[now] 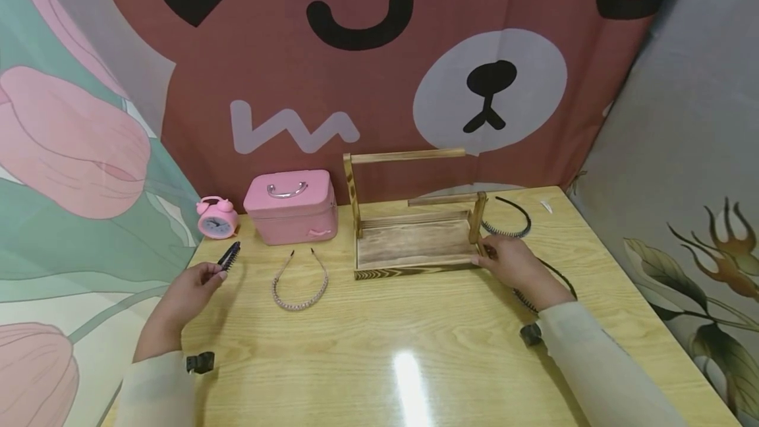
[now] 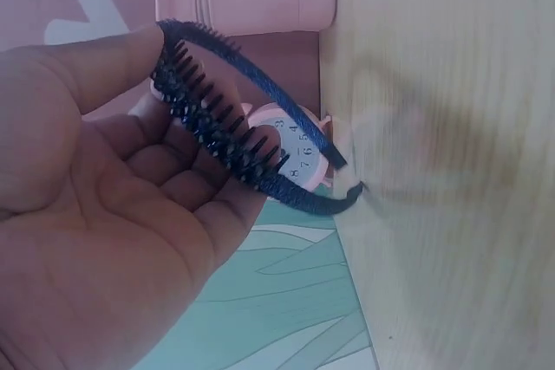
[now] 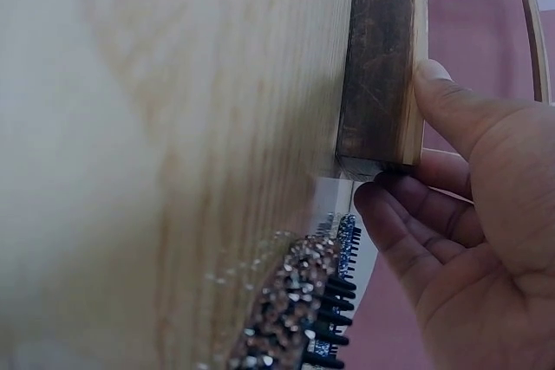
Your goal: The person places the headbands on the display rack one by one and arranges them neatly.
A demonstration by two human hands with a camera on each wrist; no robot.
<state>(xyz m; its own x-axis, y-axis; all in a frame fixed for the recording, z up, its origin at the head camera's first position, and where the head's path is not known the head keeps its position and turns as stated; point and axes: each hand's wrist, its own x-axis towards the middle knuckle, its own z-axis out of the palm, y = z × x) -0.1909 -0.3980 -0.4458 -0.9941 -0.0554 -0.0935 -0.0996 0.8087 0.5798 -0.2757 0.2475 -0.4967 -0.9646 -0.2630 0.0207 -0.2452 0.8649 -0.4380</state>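
Note:
Between thumb and fingers, my left hand (image 1: 191,292) pinches a dark blue beaded headband (image 2: 225,140) with comb teeth, held up over the left of the table. My right hand (image 1: 511,262) grips the near right corner of a wooden rack (image 1: 415,242), thumb on top of the front edge and fingers at its end. The rack stands on the table, with an upright at each side and two horizontal rods at different heights. In the right wrist view a glittery toothed headband (image 3: 290,301) lies just beneath the right fingers; my forearm hides part of it in the head view.
A pink case (image 1: 290,213) and a pink alarm clock (image 1: 217,217) stand at the back left. In front of the case lies a beaded headband (image 1: 299,305). Another dark headband (image 1: 522,209) sits right of the rack. A patterned curtain (image 1: 379,84) hangs behind the table.

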